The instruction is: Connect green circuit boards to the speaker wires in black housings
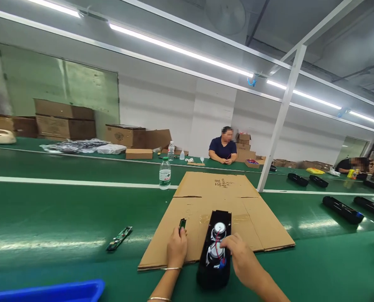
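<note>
My left hand (177, 247) grips a small green circuit board (182, 224) above the flattened cardboard (193, 209). Just right of it lies a long black speaker housing (214, 274), open side up, its near end past the cardboard's edge. Two round white-centred speakers (219, 228) sit inside, with red wires and a blue connector (222, 263). My right hand (239, 256) reaches over the housing's right side, fingers bent together at the wires by the nearer speaker; whether a wire is between the fingertips is too small to tell. Another circuit board (119, 239) lies to the left.
A blue tray (48, 292) is at the near left. A water bottle (164, 174) stands behind the cardboard's left corner. More black housings (342, 209) lie on the right. Across the bench sits a person (223, 147) near cartons; a white post (281, 119) rises right of the cardboard.
</note>
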`<state>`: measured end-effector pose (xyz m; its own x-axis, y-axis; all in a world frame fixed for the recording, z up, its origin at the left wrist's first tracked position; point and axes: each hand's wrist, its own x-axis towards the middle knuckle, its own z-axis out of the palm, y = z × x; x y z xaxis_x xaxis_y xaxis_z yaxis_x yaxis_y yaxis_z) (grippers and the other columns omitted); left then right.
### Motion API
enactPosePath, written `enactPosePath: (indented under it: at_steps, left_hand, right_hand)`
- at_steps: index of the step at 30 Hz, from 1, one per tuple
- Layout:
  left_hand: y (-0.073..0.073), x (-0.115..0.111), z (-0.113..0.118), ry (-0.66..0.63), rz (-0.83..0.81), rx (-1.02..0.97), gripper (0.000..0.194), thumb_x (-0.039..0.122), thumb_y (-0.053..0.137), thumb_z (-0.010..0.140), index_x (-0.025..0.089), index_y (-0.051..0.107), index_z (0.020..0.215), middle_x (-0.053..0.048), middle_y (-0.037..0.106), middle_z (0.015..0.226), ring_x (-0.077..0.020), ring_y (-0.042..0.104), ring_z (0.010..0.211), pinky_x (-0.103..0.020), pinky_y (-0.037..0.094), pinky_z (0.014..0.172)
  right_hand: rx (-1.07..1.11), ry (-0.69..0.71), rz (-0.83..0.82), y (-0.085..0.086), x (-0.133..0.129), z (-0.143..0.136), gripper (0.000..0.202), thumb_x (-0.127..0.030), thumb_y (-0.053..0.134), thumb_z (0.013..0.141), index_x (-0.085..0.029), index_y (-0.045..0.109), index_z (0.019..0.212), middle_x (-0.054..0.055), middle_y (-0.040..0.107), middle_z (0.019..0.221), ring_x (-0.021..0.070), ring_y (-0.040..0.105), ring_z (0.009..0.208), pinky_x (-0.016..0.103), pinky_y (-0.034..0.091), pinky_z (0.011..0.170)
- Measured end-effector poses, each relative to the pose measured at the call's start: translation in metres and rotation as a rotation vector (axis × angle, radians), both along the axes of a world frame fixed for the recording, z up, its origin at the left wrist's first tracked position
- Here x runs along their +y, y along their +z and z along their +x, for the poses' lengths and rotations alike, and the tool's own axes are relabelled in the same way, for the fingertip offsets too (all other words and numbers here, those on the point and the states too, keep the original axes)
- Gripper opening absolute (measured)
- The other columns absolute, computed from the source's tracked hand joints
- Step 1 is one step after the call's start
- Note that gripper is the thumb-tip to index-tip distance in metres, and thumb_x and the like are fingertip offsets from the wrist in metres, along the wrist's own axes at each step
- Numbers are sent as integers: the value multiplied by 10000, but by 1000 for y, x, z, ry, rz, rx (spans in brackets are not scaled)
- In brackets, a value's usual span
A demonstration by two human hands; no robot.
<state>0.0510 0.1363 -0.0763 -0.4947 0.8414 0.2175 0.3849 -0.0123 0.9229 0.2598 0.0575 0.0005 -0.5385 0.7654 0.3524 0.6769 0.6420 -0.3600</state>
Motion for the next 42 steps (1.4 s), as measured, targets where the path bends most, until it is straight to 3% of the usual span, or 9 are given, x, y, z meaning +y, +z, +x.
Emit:
enactPosePath:
  at_steps: [3, 10, 13, 20, 24, 27, 31, 35, 42]
  left_hand:
    - [4, -1, 0, -35, -4, -122, 161, 218, 429, 843, 143, 523, 736, -22, 616, 743, -155, 591, 739, -325, 437, 721]
    - [14, -9, -8, -183, -35, -463, 248, 301, 438, 859, 117, 544, 733, 0, 616, 693, -114, 601, 642, -294, 488, 647]
    - [18, -28, -7, -281, -59, -584, 270, 291, 404, 861, 112, 558, 731, -43, 649, 690, -137, 629, 631, -296, 504, 615]
    - [42, -79, 8, -594, -120, -733, 261, 324, 616, 682, 117, 612, 840, -133, 685, 846, -243, 641, 822, -355, 508, 726]
    - [60, -90, 9, -657, -131, -756, 395, 370, 717, 560, 130, 613, 856, -106, 685, 850, -249, 611, 905, -341, 484, 792]
    - [72, -95, 5, -669, -135, -786, 454, 397, 727, 536, 142, 593, 886, -93, 672, 871, -238, 623, 857, -349, 494, 767]
    - [81, -103, 4, -686, -143, -585, 451, 357, 725, 521, 144, 570, 887, -24, 630, 729, -159, 619, 644, -269, 497, 617]
    - [83, -108, 10, -657, -152, -398, 313, 356, 656, 580, 169, 513, 786, 20, 570, 668, -141, 590, 550, -246, 457, 506]
    - [89, -118, 21, -770, -155, -335, 293, 343, 554, 655, 156, 590, 878, -26, 610, 769, -166, 548, 710, -258, 441, 627]
  right_hand:
    - [-101, 29, -6, -5, 0, 23, 477, 15, 414, 661, -249, 576, 1023, -18, 530, 1139, 165, 384, 1040, 274, 328, 875]
    - [-389, 11, 71, -27, -11, 13, 65, -171, 621, 704, -205, 652, 750, 46, 627, 797, 216, 449, 904, 392, 267, 864]
    - [-320, -26, 8, -31, -34, 0, 193, -332, 710, 638, -199, 644, 761, 54, 630, 762, 227, 485, 867, 371, 301, 823]
    - [506, -175, -435, -36, -40, -29, 447, -505, 362, 834, -141, 621, 814, 16, 535, 553, 120, 485, 523, 217, 347, 516]
    - [942, -168, -524, -29, -23, -35, 563, -641, 478, 699, -126, 621, 874, 13, 526, 619, 88, 437, 472, 200, 332, 429]
    - [1078, -90, -520, -23, -21, -41, 477, -600, 584, 649, -140, 639, 763, 64, 575, 802, 132, 542, 676, 219, 424, 564]
    - [1275, -44, -648, -21, -24, -45, 530, -565, 659, 592, -136, 597, 896, 30, 582, 628, 142, 553, 577, 262, 442, 562]
    - [1100, -87, -508, -17, -30, -43, 414, -521, 589, 686, -134, 629, 828, 20, 571, 602, 115, 509, 545, 231, 407, 529]
    - [599, -221, -133, -7, -45, -46, 203, -266, 490, 765, -177, 629, 647, 8, 608, 644, 124, 504, 609, 229, 355, 574]
